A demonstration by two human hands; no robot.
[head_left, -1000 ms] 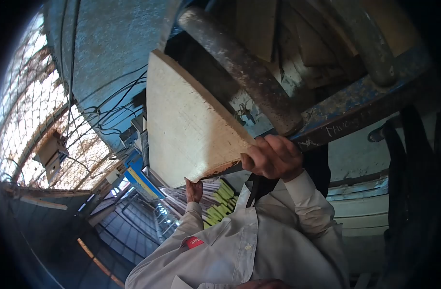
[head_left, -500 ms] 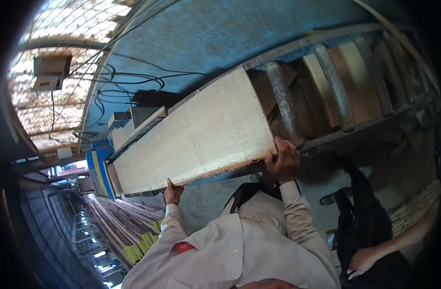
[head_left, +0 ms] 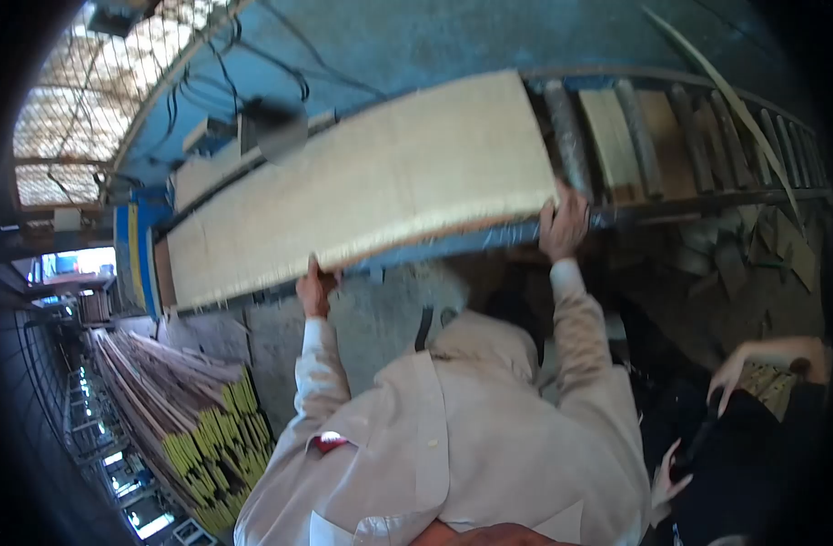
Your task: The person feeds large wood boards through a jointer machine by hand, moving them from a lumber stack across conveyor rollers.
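Observation:
A long pale wooden board (head_left: 389,173) with a rough near edge lies on a roller conveyor (head_left: 571,136). My left hand (head_left: 316,287) grips that near edge towards the board's left half, thumb on top and fingers curled beneath, mostly hidden. At the near right corner, my right hand (head_left: 566,223) is closed around the edge, its fingertips partly out of sight. The board's far left end meets a blue and yellow machine part (head_left: 136,259).
Bare rollers continue to the right, with a thin strip (head_left: 726,100) slanting across. Stacked yellow-ended wood strips (head_left: 221,446) lie at lower left. Scraps (head_left: 780,250) litter the right floor. Another person in dark clothes (head_left: 753,464) stands close at lower right. Cables (head_left: 225,82) hang behind.
My view has shifted, so the board and conveyor sit higher in it. Both hands keep hold of the board. The other person's hands have come up and together.

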